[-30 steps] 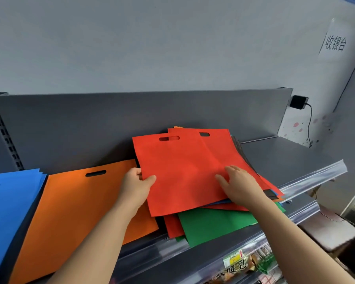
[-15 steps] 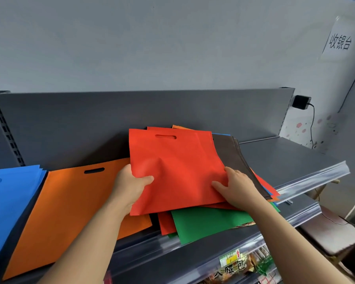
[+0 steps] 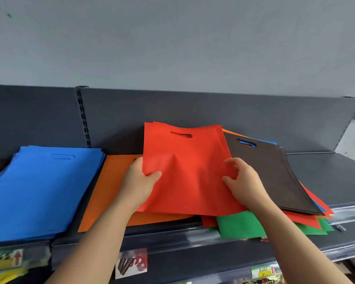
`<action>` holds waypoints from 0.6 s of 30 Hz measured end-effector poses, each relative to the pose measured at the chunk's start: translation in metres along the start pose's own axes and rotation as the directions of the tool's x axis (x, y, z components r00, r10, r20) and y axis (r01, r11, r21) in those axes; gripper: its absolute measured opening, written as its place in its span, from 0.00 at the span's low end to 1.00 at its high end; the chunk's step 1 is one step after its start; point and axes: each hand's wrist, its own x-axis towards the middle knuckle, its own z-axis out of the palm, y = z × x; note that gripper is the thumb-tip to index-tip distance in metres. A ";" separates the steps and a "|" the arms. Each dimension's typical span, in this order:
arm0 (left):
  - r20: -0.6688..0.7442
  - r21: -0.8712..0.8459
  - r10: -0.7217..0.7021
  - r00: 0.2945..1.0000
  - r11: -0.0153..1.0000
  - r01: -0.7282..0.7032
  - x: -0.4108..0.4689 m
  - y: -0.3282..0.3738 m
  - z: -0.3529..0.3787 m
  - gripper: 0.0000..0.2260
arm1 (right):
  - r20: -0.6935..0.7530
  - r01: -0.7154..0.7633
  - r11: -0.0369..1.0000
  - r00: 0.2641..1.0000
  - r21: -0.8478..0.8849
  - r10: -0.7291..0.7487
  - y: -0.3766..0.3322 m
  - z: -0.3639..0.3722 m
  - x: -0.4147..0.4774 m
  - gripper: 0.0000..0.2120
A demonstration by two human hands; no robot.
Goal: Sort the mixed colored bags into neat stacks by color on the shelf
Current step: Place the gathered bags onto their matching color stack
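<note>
Shelf (image 3: 326, 177): L hand (image 3: 138, 181), R hand (image 3: 246, 181) grip red bags (image 3: 184, 171), maybe 2.

Print on shelf tags (image 3: 262, 270) seems too blurred to read.

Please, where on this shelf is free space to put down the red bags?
Bare shelf for the red bags shows only at the right, between the brown bag and the shelf's end. From the blue stack through the orange bag to the mixed pile it is crowded, without a clear gap.
</note>
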 end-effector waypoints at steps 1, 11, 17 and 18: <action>-0.025 0.013 -0.003 1.000 1.000 0.003 -0.003 -0.002 -0.011 0.13 | -0.003 0.031 1.000 1.000 0.002 -0.031 -0.010 0.004 -0.002 0.21; -0.267 0.136 -0.035 0.963 0.988 0.073 -0.046 -0.040 -0.158 0.07 | 0.011 0.263 0.961 0.964 0.080 -0.265 -0.133 0.077 -0.043 0.17; -0.374 0.197 -0.081 0.924 0.967 0.164 -0.081 -0.065 -0.278 0.05 | 0.091 0.328 0.933 0.935 0.144 -0.343 -0.231 0.142 -0.079 0.17; -0.387 0.208 -0.086 0.918 0.962 0.178 -0.088 -0.068 -0.299 0.05 | 0.113 0.335 0.929 0.929 0.159 -0.354 -0.248 0.154 -0.086 0.17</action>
